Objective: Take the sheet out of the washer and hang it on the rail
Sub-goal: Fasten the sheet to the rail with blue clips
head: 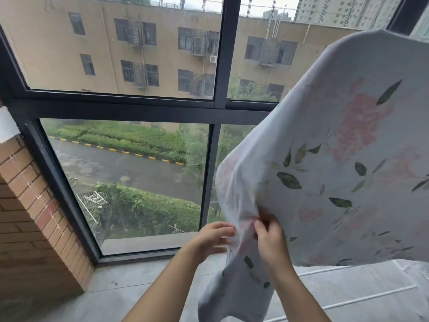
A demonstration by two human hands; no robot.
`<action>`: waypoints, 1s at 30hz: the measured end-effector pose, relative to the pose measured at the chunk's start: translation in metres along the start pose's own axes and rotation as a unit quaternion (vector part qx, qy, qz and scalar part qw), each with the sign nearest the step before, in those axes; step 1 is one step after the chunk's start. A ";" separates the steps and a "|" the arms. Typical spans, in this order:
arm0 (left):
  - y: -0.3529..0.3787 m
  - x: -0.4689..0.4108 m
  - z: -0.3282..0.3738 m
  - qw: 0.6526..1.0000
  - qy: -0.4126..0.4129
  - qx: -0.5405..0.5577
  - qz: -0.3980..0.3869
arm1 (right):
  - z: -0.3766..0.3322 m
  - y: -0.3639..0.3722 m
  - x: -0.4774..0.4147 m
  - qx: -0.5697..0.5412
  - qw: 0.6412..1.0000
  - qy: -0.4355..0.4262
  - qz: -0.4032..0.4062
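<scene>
Two hands at sheet (336,159) edge, right hand (270,238) pinching fabric, left hand (213,238) fingers spread beside it, window (130,108) beyond.

Sheet (336,159) at right, window (218,105) behind, brick wall (30,217) left, hands (243,238) at its lower edge

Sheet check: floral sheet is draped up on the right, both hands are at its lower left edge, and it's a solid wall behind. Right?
Not quite. Behind the sheet is a dark-framed window, not a solid wall; the head view shows buildings and a road through it. The left hand and right hand are as you say.
</scene>
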State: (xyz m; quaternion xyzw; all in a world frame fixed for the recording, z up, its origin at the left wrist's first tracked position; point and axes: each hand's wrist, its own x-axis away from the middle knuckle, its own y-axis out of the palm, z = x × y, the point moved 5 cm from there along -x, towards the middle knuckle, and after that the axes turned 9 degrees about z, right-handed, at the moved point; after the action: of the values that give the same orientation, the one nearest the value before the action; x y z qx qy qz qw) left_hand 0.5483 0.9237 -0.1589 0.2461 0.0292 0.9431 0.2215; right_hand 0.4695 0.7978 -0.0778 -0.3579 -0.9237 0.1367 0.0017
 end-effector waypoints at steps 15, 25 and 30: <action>0.005 0.002 0.057 0.973 0.090 0.212 -0.018 | -0.012 -0.036 -0.009 0.005 1.000 -0.002 0.021; 0.046 0.127 0.194 0.879 0.453 -0.134 -0.061 | -0.068 -0.026 0.011 0.103 0.980 -0.167 -0.037; 0.077 0.137 0.209 0.794 0.516 -0.315 -0.057 | -0.087 -0.044 0.007 0.095 0.974 -0.173 0.114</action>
State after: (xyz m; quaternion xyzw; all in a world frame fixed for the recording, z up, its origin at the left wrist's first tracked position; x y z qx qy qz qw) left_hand 0.5095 0.9023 0.0988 -0.3629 -0.1458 0.8728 0.2921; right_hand 0.4442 0.7930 0.0166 -0.4302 -0.8458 0.2827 -0.1401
